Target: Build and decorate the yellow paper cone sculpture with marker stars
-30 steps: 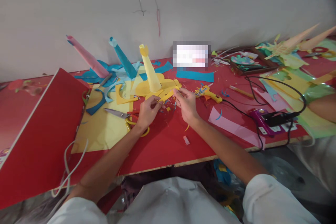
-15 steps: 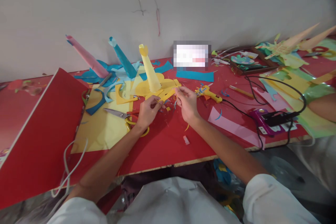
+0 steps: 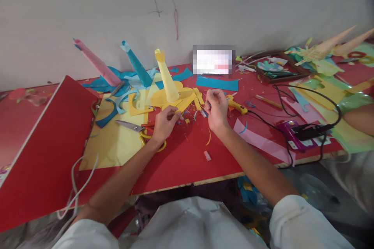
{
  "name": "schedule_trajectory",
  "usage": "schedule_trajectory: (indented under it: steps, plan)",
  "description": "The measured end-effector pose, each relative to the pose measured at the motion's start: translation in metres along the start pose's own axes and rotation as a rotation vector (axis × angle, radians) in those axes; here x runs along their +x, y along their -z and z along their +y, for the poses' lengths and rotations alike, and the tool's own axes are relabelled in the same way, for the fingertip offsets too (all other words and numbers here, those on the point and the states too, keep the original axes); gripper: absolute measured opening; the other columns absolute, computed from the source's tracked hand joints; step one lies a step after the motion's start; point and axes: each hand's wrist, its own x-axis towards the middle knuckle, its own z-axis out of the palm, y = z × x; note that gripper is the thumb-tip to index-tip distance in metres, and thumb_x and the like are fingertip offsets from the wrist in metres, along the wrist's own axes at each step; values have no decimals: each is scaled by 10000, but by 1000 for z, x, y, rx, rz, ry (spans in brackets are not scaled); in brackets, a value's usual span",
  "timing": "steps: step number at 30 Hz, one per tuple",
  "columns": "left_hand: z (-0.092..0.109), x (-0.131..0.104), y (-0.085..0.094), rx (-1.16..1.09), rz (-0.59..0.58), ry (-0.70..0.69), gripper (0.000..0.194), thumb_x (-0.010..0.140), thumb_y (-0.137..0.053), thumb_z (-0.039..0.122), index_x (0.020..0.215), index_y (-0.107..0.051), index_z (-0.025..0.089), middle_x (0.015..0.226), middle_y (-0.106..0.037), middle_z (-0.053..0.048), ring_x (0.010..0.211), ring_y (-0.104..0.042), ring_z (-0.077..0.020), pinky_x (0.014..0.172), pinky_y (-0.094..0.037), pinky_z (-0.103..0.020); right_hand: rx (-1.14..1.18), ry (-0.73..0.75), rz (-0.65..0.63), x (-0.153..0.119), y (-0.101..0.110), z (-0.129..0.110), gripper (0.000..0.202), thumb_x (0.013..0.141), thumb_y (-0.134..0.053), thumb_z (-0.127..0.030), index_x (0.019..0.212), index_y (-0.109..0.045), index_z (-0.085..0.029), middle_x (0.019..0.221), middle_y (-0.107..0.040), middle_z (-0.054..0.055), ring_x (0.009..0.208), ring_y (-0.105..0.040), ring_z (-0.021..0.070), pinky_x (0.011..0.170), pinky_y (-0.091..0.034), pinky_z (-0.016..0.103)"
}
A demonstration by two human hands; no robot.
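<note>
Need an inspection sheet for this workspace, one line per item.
Surface: red tabletop, scraps scattered around the hands.
Job's things: yellow cone upright, leaning slightly, on a flat yellow base.
Clutter: scissors, pink strip, curved yellow scrap.
Hands: left hand beside the yellow base; right hand partly covers the glue gun; grips unclear.
Cables: black cable runs from glue gun toward purple box.
Surroundings: grey wall behind; another person's arm at right.

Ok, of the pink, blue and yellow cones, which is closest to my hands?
The yellow cone, just beyond your left hand; the blue cone and pink cone are farther left.
</note>
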Motion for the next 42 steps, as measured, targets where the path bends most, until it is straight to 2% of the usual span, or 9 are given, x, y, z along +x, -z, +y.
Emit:
schedule_trajectory:
  steps: [9, 13, 17, 21, 24, 30, 35, 38, 42]
  plan:
    - [1, 0, 0, -1, -3, -4, 308, 897, -712, 467, 918, -611, 176, 728, -752, -33, 623, -688, -132, 640, -565, -247, -95, -24, -98, -8, -2, -6, 556, 870, -671, -711, 682, -437, -242, 600, -420, -58, 474, -361, 74, 397, -282, 239]
    - [1, -1, 0, 11, -7, 4, 300, 899, -709, 464, 916, -611, 181, 737, -756, -33, 625, -688, -137, 640, -561, -254, -133, -43, -101, -10, -4, -6, 634, 866, -618, -777, 613, -381, -246, 531, -337, -64, 448, -321, 82, 407, -291, 251]
    - [4, -1, -1, 21, 6, -5, 284, 897, -706, 450, 898, -609, 183, 718, -747, -26, 616, -680, -136, 633, -552, -253, -153, -29, -76, -11, -5, -3, 688, 871, -605, -779, 555, -309, -245, 474, -258, -75, 412, -259, 78, 408, -237, 265]
    - [5, -1, -1, 29, -3, -5, 276, 904, -696, 443, 904, -611, 181, 718, -746, -23, 617, -684, -137, 639, -554, -256, -195, 33, -147, -12, -5, 0, 636, 918, -586, -728, 564, -400, -233, 506, -378, -51, 459, -357, 86, 456, -295, 264]
    - [4, -1, 0, 25, -9, -11, 269, 911, -693, 434, 918, -612, 178, 727, -749, -26, 624, -689, -138, 646, -560, -257, -189, 50, -209, -13, -5, 2, 525, 946, -598, -667, 671, -501, -230, 608, -495, -37, 527, -459, 89, 517, -377, 255]
    - [1, -1, 1, 44, -8, -24, 251, 923, -687, 421, 936, -616, 181, 739, -752, -28, 634, -693, -140, 661, -564, -261, -163, 19, -259, -13, -8, 2, 418, 897, -684, -631, 820, -592, -231, 752, -611, -23, 596, -558, 90, 609, -496, 258]
    - [-1, -1, 1, 28, -6, -3, 273, 914, -698, 444, 927, -614, 184, 735, -749, -23, 631, -692, -143, 658, -560, -263, -128, -11, -271, -16, -9, 0, 366, 861, -747, -576, 844, -652, -223, 757, -647, -7, 623, -597, 114, 600, -524, 276]
    - [-1, -1, 1, 32, -9, -4, 279, 917, -692, 451, 925, -615, 183, 738, -748, -25, 630, -686, -140, 655, -552, -259, -166, -19, -288, -20, -9, -2, 391, 870, -723, -602, 798, -641, -227, 695, -629, -14, 574, -564, 111, 550, -483, 270]
    - [-1, -1, 1, 54, -13, -10, 277, 925, -681, 454, 922, -616, 185, 734, -747, -22, 625, -679, -140, 645, -538, -258, -240, 23, -354, -25, -10, -6, 429, 887, -697, -623, 737, -590, -236, 620, -565, -36, 551, -519, 108, 572, -443, 271]
